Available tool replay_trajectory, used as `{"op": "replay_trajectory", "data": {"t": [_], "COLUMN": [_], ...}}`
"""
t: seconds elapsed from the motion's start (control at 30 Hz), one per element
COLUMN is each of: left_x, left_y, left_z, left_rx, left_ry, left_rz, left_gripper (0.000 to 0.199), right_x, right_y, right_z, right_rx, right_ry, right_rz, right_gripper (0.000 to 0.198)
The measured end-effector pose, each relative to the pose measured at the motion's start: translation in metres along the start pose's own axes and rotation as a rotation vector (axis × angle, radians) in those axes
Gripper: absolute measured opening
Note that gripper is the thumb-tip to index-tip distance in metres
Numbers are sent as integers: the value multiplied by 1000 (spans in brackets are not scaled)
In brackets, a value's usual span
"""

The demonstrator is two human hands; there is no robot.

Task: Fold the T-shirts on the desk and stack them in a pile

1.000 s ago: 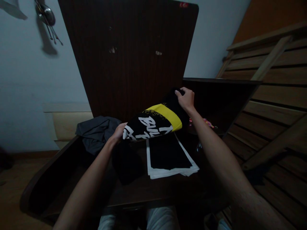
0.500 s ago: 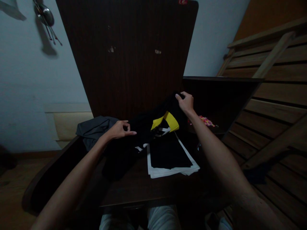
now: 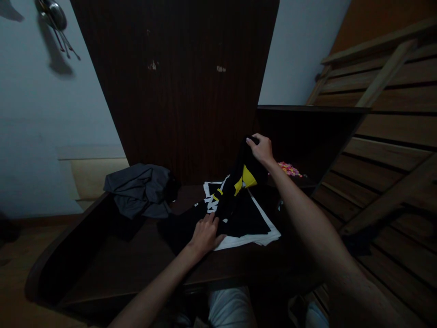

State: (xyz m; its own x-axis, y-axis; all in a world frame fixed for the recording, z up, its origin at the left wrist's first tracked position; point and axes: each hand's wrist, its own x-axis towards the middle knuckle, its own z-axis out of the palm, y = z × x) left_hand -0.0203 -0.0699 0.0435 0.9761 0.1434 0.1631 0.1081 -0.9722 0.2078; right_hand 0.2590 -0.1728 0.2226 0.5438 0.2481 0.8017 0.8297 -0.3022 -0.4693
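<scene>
A black garment (image 3: pixel 239 175) with yellow and white print hangs bunched from my right hand (image 3: pixel 262 148), whose thumb and fingers pinch its upper edge. Its lower part lies slanting across the desk. My left hand (image 3: pixel 204 234) rests palm down on this lower part, fingers stretched out and thumb apart, near the white print. Beneath the garment is a folded stack of white cloth (image 3: pixel 264 239) with a black piece on top. Dark folds blend together, so the garment's exact outline cannot be made out.
A crumpled grey cloth (image 3: pixel 139 189) lies at the left of the dark wooden desk (image 3: pixel 112 273). Small pink and yellow pieces (image 3: pixel 290 169) are heaped by the open compartment at the right. An upright dark panel (image 3: pixel 184 105) stands behind; wooden slats (image 3: pixel 385 150) rise at the right.
My left hand has moved right and toward me, from a pinch by the grey cloth to lying on the garment. The garment's left part has swung right, uncovering the grey cloth. My right hand keeps hold.
</scene>
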Motion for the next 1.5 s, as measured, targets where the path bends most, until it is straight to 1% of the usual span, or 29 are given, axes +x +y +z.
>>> {"op": "replay_trajectory", "data": {"t": [0.07, 0.13, 0.23, 0.3, 0.33, 0.4, 0.5, 0.57, 0.63, 0.67, 0.73, 0.77, 0.8, 0.87, 0.93, 1.0, 1.03, 1.1, 1.2, 1.33, 1.4, 1.43, 1.5], "left_x": [-1, -2, -4, -5, -6, -7, -12, -16, -17, -15, -7, -1, 5, 14, 19, 18, 17, 12, 6, 0, -5, -9, -16], "left_y": [-2, -11, -34, -53, -63, -83, -108, -122, -137, -145, -162, -170, -178, -189, -194, -194, -194, -194, -199, -210, -216, -220, -226], "left_z": [1, -1, -10, -21, -28, -47, -87, -119, -149, -161, -175, -175, -170, -150, -121, -95, -86, -75, -78, -90, -94, -96, -99], "left_rx": [21, -19, -138, -236, -284, -342, -479, -634, -744, -772, -766, -734, -688, -568, -512, -467, -457, -453, -449, -460, -511, -545, -596], "left_ry": [-30, -72, -115, -94, -58, 59, 186, 223, 262, 260, 189, 117, 16, -179, -250, -312, -333, -353, -380, -496, -517, -511, -489], "left_rz": [-14, 14, 76, 76, 61, -20, -147, -243, -340, -370, -397, -402, -402, -373, -376, -376, -374, -369, -352, -306, -302, -335, -453], "left_gripper": [37, 33, 31, 32, 30, 22, 11, 8, 9, 10, 11, 11, 10, 8, 6, 5, 5, 6, 9, 9, 7, 8, 12], "right_x": [-2, -4, -5, -6, -8, -12, -18, -19, -17, -15, -14, -16, -20, -35, -58, -83, -94, -111, -124, -132, -135, -137, -140], "right_y": [3, 6, 10, 14, 15, 19, 24, 28, 33, 36, 43, 47, 51, 59, 67, 73, 76, 82, 91, 100, 103, 104, 106], "right_z": [-3, -6, -11, -14, -15, -19, -26, -32, -38, -39, -38, -35, -29, -14, 6, 25, 32, 43, 50, 56, 59, 61, 64], "right_rx": [-7, -9, -3, 2, 5, 13, 42, 87, 150, 177, 203, 198, 179, 90, -91, -289, -322, -363, -386, -421, -445, -454, -465], "right_ry": [12, 31, 45, 47, 46, 46, 57, 57, 21, -14, -117, -180, -246, -393, -555, -678, -687, -695, -702, -726, -715, -705, -694], "right_rz": [3, 15, 40, 50, 55, 65, 80, 104, 153, 189, 274, 318, 359, 425, 476, 480, 484, 485, 490, 452, 437, 436, 434], "right_gripper": [27, 27, 27, 27, 28, 30, 34, 37, 38, 37, 34, 31, 28, 22, 18, 21, 23, 27, 30, 31, 32, 33, 35]}}
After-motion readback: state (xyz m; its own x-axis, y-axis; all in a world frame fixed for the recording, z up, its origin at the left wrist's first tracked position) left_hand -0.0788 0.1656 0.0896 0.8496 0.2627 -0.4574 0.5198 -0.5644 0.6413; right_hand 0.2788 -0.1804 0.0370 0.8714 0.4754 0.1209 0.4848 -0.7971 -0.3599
